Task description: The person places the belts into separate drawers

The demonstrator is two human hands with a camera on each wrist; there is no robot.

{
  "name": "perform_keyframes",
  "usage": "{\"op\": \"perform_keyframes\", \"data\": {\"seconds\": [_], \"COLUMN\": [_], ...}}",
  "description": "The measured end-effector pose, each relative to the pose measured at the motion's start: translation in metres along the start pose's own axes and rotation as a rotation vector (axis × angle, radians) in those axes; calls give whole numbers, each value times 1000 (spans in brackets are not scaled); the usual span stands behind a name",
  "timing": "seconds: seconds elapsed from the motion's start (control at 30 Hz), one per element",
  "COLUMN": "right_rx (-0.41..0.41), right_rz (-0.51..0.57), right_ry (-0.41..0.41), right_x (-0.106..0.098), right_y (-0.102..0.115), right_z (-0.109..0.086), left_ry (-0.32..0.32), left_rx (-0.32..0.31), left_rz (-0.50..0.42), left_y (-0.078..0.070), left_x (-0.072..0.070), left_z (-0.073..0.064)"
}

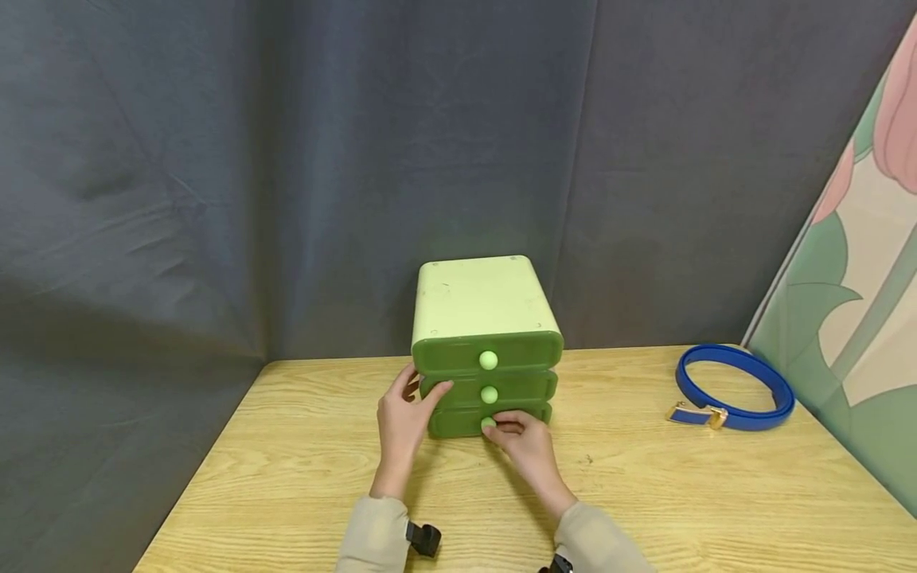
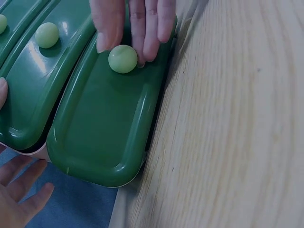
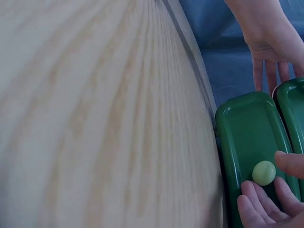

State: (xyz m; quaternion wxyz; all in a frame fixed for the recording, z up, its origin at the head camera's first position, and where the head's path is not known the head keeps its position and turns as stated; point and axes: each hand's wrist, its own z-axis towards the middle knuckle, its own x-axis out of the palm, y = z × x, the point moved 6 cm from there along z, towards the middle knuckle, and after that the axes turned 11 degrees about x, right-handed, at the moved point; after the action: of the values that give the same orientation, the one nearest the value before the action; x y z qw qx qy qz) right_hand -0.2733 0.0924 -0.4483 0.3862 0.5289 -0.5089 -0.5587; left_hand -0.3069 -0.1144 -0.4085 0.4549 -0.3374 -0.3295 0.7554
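We see small scuffs and marks on the pale top of the 3-drawer cabinet (image 1: 483, 301), too fine to make out as writing, and the gold buckle (image 1: 716, 417) on the blue belt (image 1: 752, 420) is too small to read. The cabinet stands at the far edge of the table (image 1: 286, 477), near the middle, with the belt coiled well apart to its right. The table is pale, grained wood; dark fabric (image 1: 430, 159) hangs behind it and along the left, and a panel (image 1: 881, 318) printed with pink flowers and green leaves leans at the right. We see the left hand (image 1: 403, 414) spread, thumb on the middle drawer's front, fingers along the cabinet's left side. The right hand (image 1: 528, 446) has thumb and fingertips around the bottom knob (image 2: 122, 59); whether they pinch it, we cannot tell.
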Motion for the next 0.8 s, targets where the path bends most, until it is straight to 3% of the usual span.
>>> {"op": "perform_keyframes", "data": {"seconds": [0.43,0.8], "right_rx": [6,-1], "right_rz": [-10,-8], "right_ry": [-135,-139], "right_x": [6,2], "right_y": [-7,-10], "right_z": [5,7], "left_ry": [-12,-14], "left_rx": [6,-2], "left_rz": [-7,-7], "left_y": [1,0], "left_x": [1,1], "left_z": [-1,-1]}}
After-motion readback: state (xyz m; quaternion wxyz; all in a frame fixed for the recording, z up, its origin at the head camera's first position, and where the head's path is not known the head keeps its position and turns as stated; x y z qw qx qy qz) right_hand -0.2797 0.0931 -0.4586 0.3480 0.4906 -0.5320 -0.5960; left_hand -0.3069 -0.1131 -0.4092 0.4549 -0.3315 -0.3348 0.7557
